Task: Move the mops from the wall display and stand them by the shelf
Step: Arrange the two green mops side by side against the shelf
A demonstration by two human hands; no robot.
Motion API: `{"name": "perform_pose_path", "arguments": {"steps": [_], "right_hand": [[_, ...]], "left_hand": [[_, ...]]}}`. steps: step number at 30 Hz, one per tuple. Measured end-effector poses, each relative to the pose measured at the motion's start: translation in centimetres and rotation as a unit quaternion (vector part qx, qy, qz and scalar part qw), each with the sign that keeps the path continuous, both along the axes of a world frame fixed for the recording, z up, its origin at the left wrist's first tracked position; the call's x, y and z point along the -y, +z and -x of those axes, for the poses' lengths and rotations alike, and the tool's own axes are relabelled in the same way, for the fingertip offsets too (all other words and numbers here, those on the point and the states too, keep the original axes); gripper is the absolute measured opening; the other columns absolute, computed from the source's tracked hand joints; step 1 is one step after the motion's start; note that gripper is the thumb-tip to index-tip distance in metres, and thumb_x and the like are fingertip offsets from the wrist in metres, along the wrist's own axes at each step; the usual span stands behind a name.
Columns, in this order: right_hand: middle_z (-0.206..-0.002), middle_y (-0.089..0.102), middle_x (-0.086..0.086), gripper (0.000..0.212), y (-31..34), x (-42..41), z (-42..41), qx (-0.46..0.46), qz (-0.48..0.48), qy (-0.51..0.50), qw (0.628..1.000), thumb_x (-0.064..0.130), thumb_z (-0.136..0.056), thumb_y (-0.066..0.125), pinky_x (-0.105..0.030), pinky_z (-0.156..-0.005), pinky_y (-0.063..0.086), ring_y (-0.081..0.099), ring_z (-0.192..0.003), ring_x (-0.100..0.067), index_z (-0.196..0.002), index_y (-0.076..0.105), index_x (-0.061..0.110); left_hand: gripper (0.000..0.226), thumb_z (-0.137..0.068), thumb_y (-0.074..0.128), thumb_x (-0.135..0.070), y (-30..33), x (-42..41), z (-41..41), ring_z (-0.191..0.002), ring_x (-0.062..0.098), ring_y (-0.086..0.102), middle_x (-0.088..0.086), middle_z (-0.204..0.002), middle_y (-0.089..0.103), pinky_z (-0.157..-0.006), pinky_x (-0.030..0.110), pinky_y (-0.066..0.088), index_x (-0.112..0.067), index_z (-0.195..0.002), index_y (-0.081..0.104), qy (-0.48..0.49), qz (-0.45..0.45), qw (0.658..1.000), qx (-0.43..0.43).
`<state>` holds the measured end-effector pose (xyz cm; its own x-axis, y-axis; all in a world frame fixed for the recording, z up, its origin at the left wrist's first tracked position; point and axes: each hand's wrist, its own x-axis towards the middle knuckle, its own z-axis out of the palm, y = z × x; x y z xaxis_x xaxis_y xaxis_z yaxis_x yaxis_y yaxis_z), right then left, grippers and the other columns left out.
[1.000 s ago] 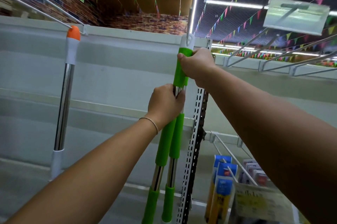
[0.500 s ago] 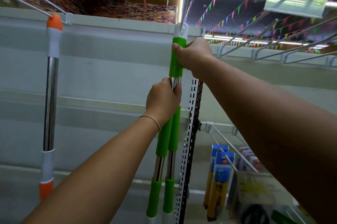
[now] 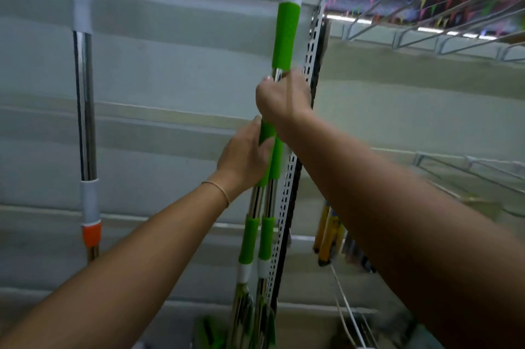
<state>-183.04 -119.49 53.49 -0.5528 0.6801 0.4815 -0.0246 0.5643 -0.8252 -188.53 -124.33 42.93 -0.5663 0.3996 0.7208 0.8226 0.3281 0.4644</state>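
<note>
Both hands [image 3: 264, 127] grip green mops [image 3: 284, 36] beside slotted upright [image 3: 311, 70].

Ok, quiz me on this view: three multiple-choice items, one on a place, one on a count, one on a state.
1. Where does the orange mop hang?
A. left of the green mops
B. right of them
C. behind the price-tag hooks

2. How many green mops stand side by side?
A. one
B. two
C. four

3. What is the right hand doing?
A. hanging free
B. resting flat on the wall
C. gripping a green mop's pole

Key: 1 A, the orange-capped pole is at the far left of the wall panel. 2 B, two green-sleeved poles run parallel below the hands. 3 C, its fingers curl round the pole just under the top green sleeve; the left hand holds lower down.
</note>
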Motion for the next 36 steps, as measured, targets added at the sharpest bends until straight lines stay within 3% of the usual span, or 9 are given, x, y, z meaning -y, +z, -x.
{"name": "perform_pose_path", "arguments": {"steps": [3, 5, 8, 16, 19, 25, 36], "right_hand": [[-0.115, 0.054, -0.015, 0.032, -3.2, 0.4, -0.8, 0.008, -0.071, 0.006, 0.997, 0.025, -0.097, 0.046, -0.042, -0.092, 0.051, 0.057, -0.101, -0.027, -0.124, 0.047, 0.007], [-0.117, 0.052, -0.014, 0.031, -4.7, 0.3, -1.3, 0.011, -0.079, 0.017, 0.997, 0.024, -0.098, 0.045, -0.042, -0.093, 0.051, 0.055, -0.100, -0.024, -0.125, 0.046, 0.008], [-0.126, 0.049, -0.012, 0.036, -7.0, 0.4, -2.0, 0.026, -0.117, 0.026, 0.992, 0.025, -0.100, 0.044, -0.033, -0.093, 0.044, 0.050, -0.105, -0.021, -0.132, 0.046, 0.010], [-0.138, 0.045, -0.011, 0.043, -11.4, -1.0, -3.5, 0.056, -0.127, 0.068, 0.988, 0.021, -0.101, 0.044, -0.025, -0.097, 0.034, 0.047, -0.124, -0.023, -0.142, 0.040, 0.008], [-0.141, 0.044, -0.012, 0.044, -12.7, -2.0, -4.1, 0.063, -0.120, 0.100, 0.986, 0.020, -0.101, 0.044, -0.027, -0.104, 0.033, 0.043, -0.129, -0.023, -0.143, 0.039, 0.007], [-0.143, 0.044, -0.012, 0.044, -16.4, -3.7, -6.0, 0.091, -0.105, 0.170, 0.976, 0.017, -0.101, 0.041, -0.030, -0.109, 0.032, 0.041, -0.133, -0.024, -0.144, 0.039, 0.007], [-0.144, 0.041, -0.009, 0.041, -24.7, -5.0, -9.0, 0.176, -0.053, 0.224, 0.957, 0.019, -0.102, 0.040, -0.028, -0.107, 0.031, 0.042, -0.131, -0.022, -0.143, 0.040, 0.013]], "left_hand": [[0.043, -0.099, 0.044, -0.031, -3.7, 1.6, 0.7, -0.101, 0.030, 0.056, 0.011, -0.117, 0.058, -0.084, 0.041, 0.047, -0.011, -0.137, 0.042, 0.018, 0.050, 0.996, 0.069], [0.052, -0.099, 0.043, -0.034, -5.7, 2.4, 1.2, -0.117, 0.033, 0.052, 0.017, -0.132, 0.053, -0.097, 0.043, 0.044, -0.006, -0.143, 0.037, 0.034, 0.073, 0.992, 0.093], [0.056, -0.099, 0.043, -0.036, -7.6, 3.3, 1.1, -0.126, 0.032, 0.047, 0.018, -0.138, 0.049, -0.104, 0.042, 0.040, -0.004, -0.144, 0.036, 0.045, 0.092, 0.989, 0.109], [0.057, -0.099, 0.046, -0.034, -10.4, 3.6, -1.1, -0.124, 0.031, 0.049, 0.017, -0.135, 0.051, -0.104, 0.042, 0.041, -0.007, -0.147, 0.031, 0.087, 0.111, 0.984, 0.104], [0.057, -0.098, 0.047, -0.034, -11.5, 3.0, -2.2, -0.123, 0.031, 0.050, 0.017, -0.133, 0.053, -0.102, 0.044, 0.042, -0.008, -0.147, 0.032, 0.114, 0.120, 0.980, 0.108], [0.053, -0.096, 0.045, -0.039, -14.3, 2.2, -5.4, -0.118, 0.032, 0.053, 0.016, -0.129, 0.055, -0.095, 0.045, 0.047, -0.014, -0.142, 0.037, 0.161, 0.136, 0.966, 0.153], [0.050, -0.098, 0.045, -0.035, -21.4, 3.0, -11.5, -0.114, 0.039, 0.055, 0.026, -0.125, 0.056, -0.092, 0.044, 0.046, -0.002, -0.135, 0.041, 0.218, 0.170, 0.933, 0.232]]}}
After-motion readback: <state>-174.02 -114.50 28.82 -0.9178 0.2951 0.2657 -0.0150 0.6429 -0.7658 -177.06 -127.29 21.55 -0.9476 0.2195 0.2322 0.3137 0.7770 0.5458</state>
